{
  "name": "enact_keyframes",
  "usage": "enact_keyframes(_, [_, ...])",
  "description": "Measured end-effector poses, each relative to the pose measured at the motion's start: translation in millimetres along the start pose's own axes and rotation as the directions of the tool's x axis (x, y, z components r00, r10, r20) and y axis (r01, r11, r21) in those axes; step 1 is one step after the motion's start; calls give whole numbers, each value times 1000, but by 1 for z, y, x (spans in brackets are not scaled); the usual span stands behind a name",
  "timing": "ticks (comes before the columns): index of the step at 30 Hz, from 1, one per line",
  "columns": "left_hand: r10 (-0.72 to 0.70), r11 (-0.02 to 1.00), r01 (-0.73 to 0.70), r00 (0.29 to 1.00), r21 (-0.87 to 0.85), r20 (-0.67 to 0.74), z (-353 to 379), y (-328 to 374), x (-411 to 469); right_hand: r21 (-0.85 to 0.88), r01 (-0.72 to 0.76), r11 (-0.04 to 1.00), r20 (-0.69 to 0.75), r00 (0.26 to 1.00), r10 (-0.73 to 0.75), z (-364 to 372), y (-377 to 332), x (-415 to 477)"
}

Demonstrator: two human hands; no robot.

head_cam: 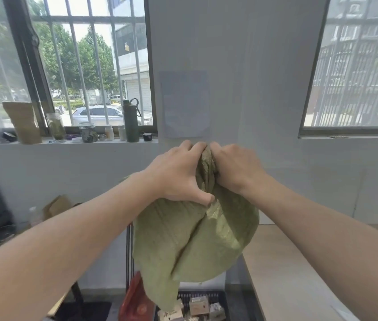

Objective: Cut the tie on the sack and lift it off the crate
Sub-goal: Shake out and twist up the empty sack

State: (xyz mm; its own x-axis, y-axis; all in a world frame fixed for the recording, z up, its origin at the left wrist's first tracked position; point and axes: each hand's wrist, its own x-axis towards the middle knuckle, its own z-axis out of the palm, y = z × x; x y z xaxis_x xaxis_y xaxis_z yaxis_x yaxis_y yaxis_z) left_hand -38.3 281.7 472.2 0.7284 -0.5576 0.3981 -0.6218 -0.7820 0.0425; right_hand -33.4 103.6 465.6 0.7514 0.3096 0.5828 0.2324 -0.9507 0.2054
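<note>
sack (192,239), one only, green woven stuff, hangs in the air above a black crate (209,295), with its lowest corner drooping to the crate's rim. whether that corner touches the crate cannot be told. two hands hold it by its bunched neck. left hand (176,174) is clamped on the left of the neck, thumb pressed down into the cloth below. right hand (234,167) is clamped on the right, fingers curled round the twist. both forearms reach forward and up, bare. crate holds at least three small tan boxes (198,305), with more at the frame's edge too cut off to count. a red thing (134,302) sits just left of the crate. a wooden table (287,269) stands to the right. on the sill (67,141) stand one dark green bottle (130,121), several jars and one brown paper bag (23,122).
</note>
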Motion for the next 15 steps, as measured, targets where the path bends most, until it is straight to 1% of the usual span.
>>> enact_keyframes(3, [5,978,10,997,209,-72,11,4,1,84,-70,994,50,997,66,-1,-3,0])
enact_keyframes(7, [5,950,52,984,309,-180,21,-1,9,156,-103,982,153,985,79,0,-8,-1])
enact_keyframes(10, [30,949,38,978,314,-208,26,-7,14,183,-113,977,196,978,76,3,-8,-2])
enact_keyframes(13, [20,961,32,983,274,-185,26,-10,19,204,-90,975,221,974,44,-2,-2,-6])
enact_keyframes(14, [2,968,42,985,248,-175,26,-11,20,199,-67,978,216,976,23,-5,0,-8])
enact_keyframes(15, [-19,975,56,985,217,-170,25,-12,22,178,-37,983,182,983,4,-6,0,-10])
